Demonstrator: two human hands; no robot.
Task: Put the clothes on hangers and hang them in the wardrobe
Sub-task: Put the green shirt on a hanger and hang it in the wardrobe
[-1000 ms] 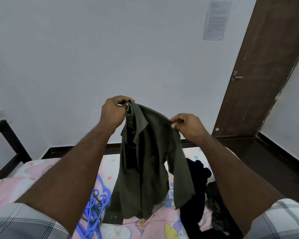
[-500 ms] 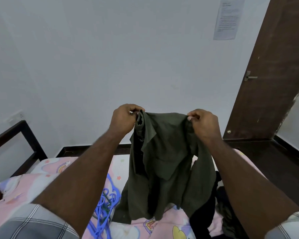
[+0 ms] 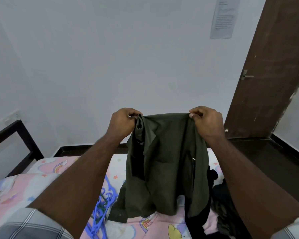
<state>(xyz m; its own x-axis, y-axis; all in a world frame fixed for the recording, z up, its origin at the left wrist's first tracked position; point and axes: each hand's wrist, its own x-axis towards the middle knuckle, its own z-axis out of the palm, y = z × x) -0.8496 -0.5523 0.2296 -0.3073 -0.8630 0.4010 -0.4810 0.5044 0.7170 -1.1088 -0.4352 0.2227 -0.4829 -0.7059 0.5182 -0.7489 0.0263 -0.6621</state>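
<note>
Pinching the olive shirt by its shoulders, left hand and right hand hold it above the bed; blue hangers lie below-left, nearer the left hand.

You are standing in a bedroom of a home. A dark-framed bed with a pink cartoon-print sheet sits against plain white walls, beside a brown wooden door with a lever handle.
</note>
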